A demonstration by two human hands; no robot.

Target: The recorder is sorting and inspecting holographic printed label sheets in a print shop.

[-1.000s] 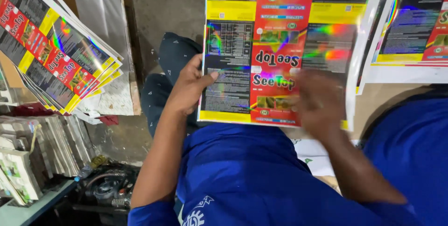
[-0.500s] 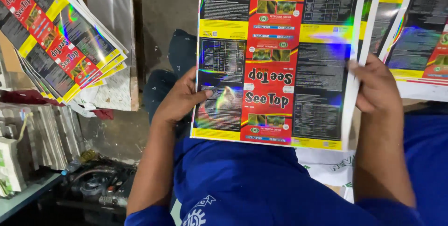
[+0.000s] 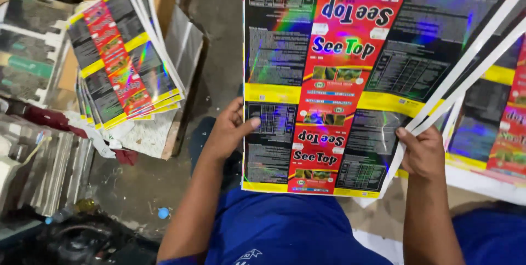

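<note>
I hold a large glossy printed sheet [image 3: 350, 79], black with a red centre strip and yellow bands and a rainbow sheen, in front of me above my lap. My left hand [image 3: 227, 131] grips its left edge with the thumb on top. My right hand [image 3: 423, 153] pinches the lower right edge, where several more sheets fan out beneath. More such sheets [image 3: 493, 128] lie under it to the right.
A stack of the same printed sheets [image 3: 123, 57] lies on a cardboard box [image 3: 181, 40] at the left. Piles of silvery sheets [image 3: 38, 161] sit at the far left. A small bottle [image 3: 71, 210] and a blue cap [image 3: 163, 213] lie on the dirty floor.
The sheet has risen and come closer, tilting slightly. My right hand slid down from the sheet's right edge to its lower right corner; earlier it lay flat across the sheet.
</note>
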